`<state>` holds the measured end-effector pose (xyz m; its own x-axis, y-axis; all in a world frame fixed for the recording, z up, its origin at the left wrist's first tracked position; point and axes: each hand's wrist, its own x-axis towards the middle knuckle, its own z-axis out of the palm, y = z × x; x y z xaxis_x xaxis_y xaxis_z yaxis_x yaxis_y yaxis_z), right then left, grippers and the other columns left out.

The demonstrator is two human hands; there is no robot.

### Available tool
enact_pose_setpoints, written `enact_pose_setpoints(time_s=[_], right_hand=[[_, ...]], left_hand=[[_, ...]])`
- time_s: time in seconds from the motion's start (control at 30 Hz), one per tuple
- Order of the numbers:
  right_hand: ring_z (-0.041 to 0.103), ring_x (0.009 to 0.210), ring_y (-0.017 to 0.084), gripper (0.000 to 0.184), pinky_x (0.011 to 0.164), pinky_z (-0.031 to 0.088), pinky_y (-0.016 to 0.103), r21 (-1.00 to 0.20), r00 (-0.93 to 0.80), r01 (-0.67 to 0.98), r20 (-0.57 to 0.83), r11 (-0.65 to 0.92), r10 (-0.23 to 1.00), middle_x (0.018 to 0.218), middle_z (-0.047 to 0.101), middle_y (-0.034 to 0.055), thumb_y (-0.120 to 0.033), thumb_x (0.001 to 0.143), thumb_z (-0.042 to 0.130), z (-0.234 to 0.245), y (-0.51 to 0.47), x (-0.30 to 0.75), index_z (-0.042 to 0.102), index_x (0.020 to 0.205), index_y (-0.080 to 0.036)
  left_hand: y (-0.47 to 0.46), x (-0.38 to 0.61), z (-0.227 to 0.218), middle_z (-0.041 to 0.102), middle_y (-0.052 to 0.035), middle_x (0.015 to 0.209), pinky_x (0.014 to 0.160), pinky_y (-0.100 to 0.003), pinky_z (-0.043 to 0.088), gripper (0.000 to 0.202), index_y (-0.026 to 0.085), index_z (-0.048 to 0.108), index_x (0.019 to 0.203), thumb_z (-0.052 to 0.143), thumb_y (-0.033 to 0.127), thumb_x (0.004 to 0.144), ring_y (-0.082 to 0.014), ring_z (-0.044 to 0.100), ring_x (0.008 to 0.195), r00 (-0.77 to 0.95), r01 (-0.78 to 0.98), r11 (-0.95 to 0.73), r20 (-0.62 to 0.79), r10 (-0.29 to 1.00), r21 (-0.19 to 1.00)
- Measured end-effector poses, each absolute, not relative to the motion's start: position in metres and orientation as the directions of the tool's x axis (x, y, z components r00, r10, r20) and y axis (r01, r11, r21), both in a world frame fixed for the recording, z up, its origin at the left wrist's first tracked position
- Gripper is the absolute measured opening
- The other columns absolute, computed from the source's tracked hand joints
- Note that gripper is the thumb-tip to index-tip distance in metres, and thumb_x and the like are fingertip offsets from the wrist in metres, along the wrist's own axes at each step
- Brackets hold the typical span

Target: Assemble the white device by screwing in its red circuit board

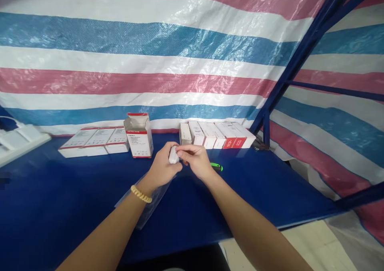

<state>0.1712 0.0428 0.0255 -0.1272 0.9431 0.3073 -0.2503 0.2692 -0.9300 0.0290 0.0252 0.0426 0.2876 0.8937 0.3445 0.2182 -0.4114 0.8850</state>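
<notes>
A small white rounded object, its kind not clear, is wrapped in the fingers of my left hand above the blue table. My right hand pinches at its right side with thumb and fingertips, so part of it is hidden. Beneath my left wrist lies a clear plastic bag, flat on the table. Just beyond my hands, to the left, an upright white and red box stands with its top flaps open. A green and black tool handle shows partly behind my right wrist.
Several white and red boxes lie at the back left, and another row of boxes stands at the back right. A white power strip with plugs is at the far left. The blue table ends at a striped sheet and blue frame.
</notes>
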Motion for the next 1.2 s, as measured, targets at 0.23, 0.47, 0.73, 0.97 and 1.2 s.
enact_pose_setpoints(time_s=[0.23, 0.47, 0.73, 0.97, 1.2], right_hand=[[0.046, 0.056, 0.011, 0.020, 0.050, 0.039, 0.027, -0.925, -0.093, -0.252, 0.317, 0.286, 0.944, 0.068, 0.059, -0.0006, -0.041, 0.067, 0.079, 0.023, 0.038, 0.160, 0.079, 0.082, -0.028], [0.049, 0.056, 0.012, 0.028, 0.054, 0.041, 0.028, -0.926, -0.134, -0.293, 0.286, 0.238, 0.949, 0.064, 0.058, -0.0018, -0.042, 0.068, 0.077, 0.019, 0.032, 0.158, 0.074, 0.091, -0.026], [0.049, 0.055, 0.012, 0.023, 0.052, 0.040, 0.027, -0.918, -0.130, -0.033, 0.396, 0.395, 0.909, 0.065, 0.058, -0.0012, -0.037, 0.079, 0.067, 0.014, 0.028, 0.159, 0.070, 0.099, -0.025], [0.055, 0.058, 0.017, 0.013, 0.059, 0.046, 0.032, -0.672, 0.066, 0.474, 0.672, 0.570, 0.737, 0.064, 0.062, 0.0027, -0.030, 0.078, 0.060, 0.015, 0.019, 0.236, 0.061, 0.067, -0.024], [0.059, 0.104, 0.034, 0.039, 0.095, 0.045, 0.051, -0.631, 0.710, 0.681, 0.446, -0.371, 0.545, 0.103, 0.065, 0.0190, -0.032, 0.066, 0.056, -0.002, 0.028, 0.416, 0.062, 0.099, -0.012]], left_hand=[[0.025, 0.025, 0.033, 0.059, 0.0043, 0.080, 0.055, -0.023, 0.042, 0.049, 0.022, 0.050, 0.108, 0.058, 0.013, 0.060, -0.0116, 0.054, 0.064, 0.175, 0.166, -0.354, 0.325, 0.929, 0.920], [0.021, 0.020, 0.020, 0.053, 0.0046, 0.077, 0.053, -0.021, 0.040, 0.049, 0.023, 0.050, 0.112, 0.066, 0.016, 0.066, -0.0093, 0.047, 0.059, 0.108, 0.166, -0.370, 0.356, 0.928, 0.914], [0.022, 0.016, 0.017, 0.058, -0.0006, 0.094, 0.062, -0.024, 0.047, 0.047, 0.023, 0.050, 0.116, 0.068, 0.023, 0.072, -0.0111, 0.055, 0.069, 0.101, 0.180, -0.431, 0.419, 0.902, 0.884], [0.022, 0.016, 0.018, 0.063, -0.0023, 0.100, 0.073, -0.031, 0.051, 0.054, 0.023, 0.046, 0.120, 0.064, 0.017, 0.069, -0.0151, 0.061, 0.079, 0.209, 0.259, -0.512, 0.470, 0.857, 0.819], [0.028, 0.016, 0.016, 0.062, -0.0006, 0.097, 0.069, -0.029, 0.049, 0.052, 0.023, 0.046, 0.117, 0.062, 0.016, 0.068, -0.0128, 0.057, 0.071, 0.135, 0.238, -0.485, 0.466, 0.875, 0.842]])
